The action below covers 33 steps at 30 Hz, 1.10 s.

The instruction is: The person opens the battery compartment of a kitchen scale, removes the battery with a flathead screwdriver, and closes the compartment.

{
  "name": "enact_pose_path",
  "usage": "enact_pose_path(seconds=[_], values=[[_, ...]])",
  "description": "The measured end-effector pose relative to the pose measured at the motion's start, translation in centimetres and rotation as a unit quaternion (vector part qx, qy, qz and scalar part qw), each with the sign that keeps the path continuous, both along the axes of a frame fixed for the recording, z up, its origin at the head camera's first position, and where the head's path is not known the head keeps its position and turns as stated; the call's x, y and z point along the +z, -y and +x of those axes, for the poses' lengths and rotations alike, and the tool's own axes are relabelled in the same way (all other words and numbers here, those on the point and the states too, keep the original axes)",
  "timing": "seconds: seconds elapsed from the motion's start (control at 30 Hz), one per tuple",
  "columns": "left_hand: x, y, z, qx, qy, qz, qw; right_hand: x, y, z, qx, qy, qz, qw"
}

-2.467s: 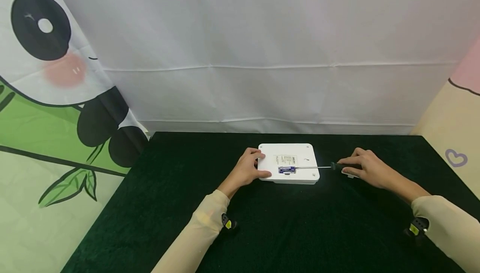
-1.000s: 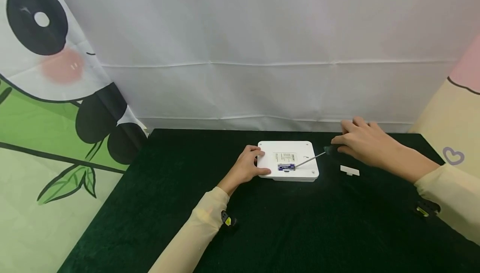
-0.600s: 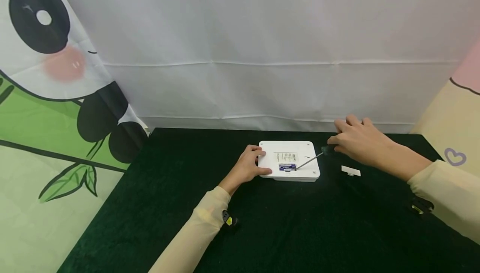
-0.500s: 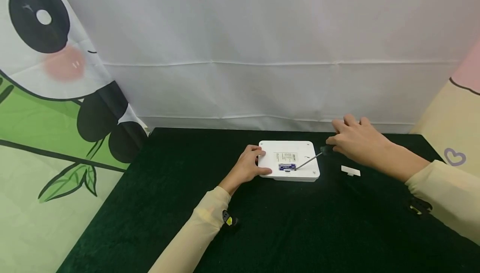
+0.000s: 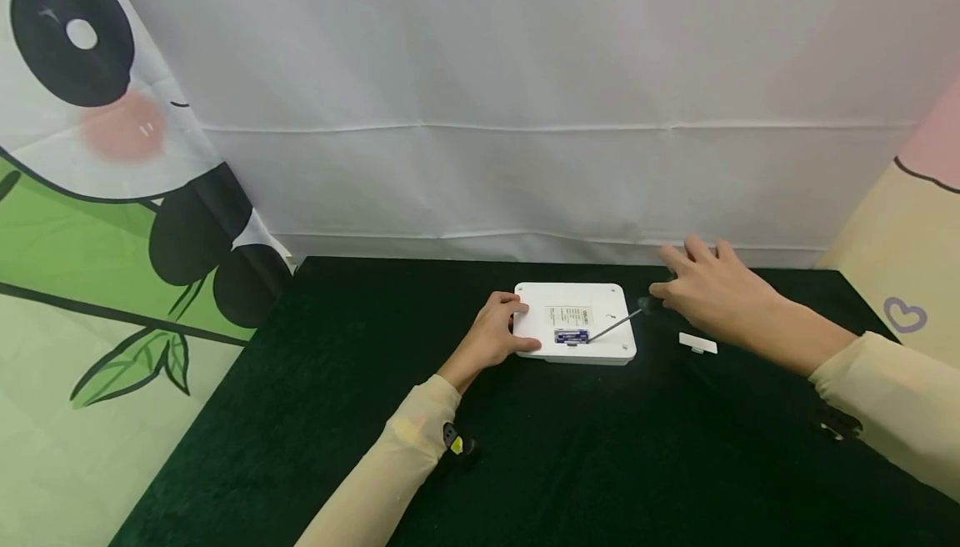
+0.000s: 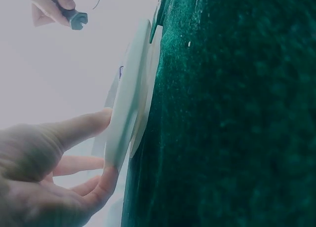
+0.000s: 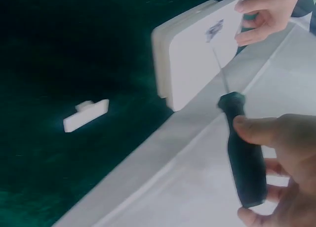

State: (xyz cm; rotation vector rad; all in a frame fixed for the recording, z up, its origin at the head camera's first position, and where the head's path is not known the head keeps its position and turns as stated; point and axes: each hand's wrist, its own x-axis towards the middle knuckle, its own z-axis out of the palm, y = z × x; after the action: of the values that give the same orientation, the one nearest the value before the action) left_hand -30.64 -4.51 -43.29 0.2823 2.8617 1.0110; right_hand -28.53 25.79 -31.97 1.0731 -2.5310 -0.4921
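A flat white device (image 5: 581, 305) lies underside up on the dark green cloth, with a printed label and small screws at its corners. Blue-and-white batteries (image 5: 572, 336) sit in its uncovered compartment. My left hand (image 5: 491, 337) grips the device's left edge, thumb on top and fingers at the side. In my right hand (image 5: 712, 293) is a screwdriver (image 7: 244, 158) with a dark green handle, held between thumb and fingers. Its thin shaft slants down to the right end of the battery compartment. A small white battery cover (image 5: 698, 343) lies apart, right of the device.
The dark green cloth (image 5: 570, 447) covers the table. Behind it hangs a white fabric backdrop (image 5: 480, 113), with a cartoon panda print (image 5: 82, 72) on the left. Each forearm wears a wrist camera, the left one (image 5: 455, 440) just below the hand.
The right hand has risen above the table, tilting the screwdriver from nearly flat to a slant and uncovering the battery cover. Lately it shifted slightly left. The left hand holds its place.
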Motion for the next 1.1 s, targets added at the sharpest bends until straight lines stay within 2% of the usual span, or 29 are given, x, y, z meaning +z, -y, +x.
enact_pose_path(seconds=[0.17,0.27,0.4,0.57,0.83,1.1], values=[[0.1,0.0,0.0,0.003,0.008,-0.001,1.0,-1.6,-2.2,-0.8,0.028,0.022,-0.088,0.9955],[0.2,0.0,0.0,0.003,0.009,0.0,1.0,-2.6,-3.1,-1.1,0.023,0.052,-0.124,0.9906],[0.3,0.0,0.0,0.004,0.008,-0.003,1.0,-3.5,-3.9,-1.1,0.001,0.085,-0.142,0.9862],[0.3,-0.1,0.0,0.008,0.015,-0.007,0.9998,-3.3,-3.7,-1.0,-0.008,0.086,-0.138,0.9866],[0.1,-0.2,0.0,0.009,0.011,-0.006,0.9999,-1.3,-2.0,-0.9,0.037,0.012,-0.096,0.9946],[0.0,-0.1,0.0,0.009,0.013,-0.007,0.9998,-0.3,-1.1,-0.7,0.026,0.009,-0.061,0.9977]])
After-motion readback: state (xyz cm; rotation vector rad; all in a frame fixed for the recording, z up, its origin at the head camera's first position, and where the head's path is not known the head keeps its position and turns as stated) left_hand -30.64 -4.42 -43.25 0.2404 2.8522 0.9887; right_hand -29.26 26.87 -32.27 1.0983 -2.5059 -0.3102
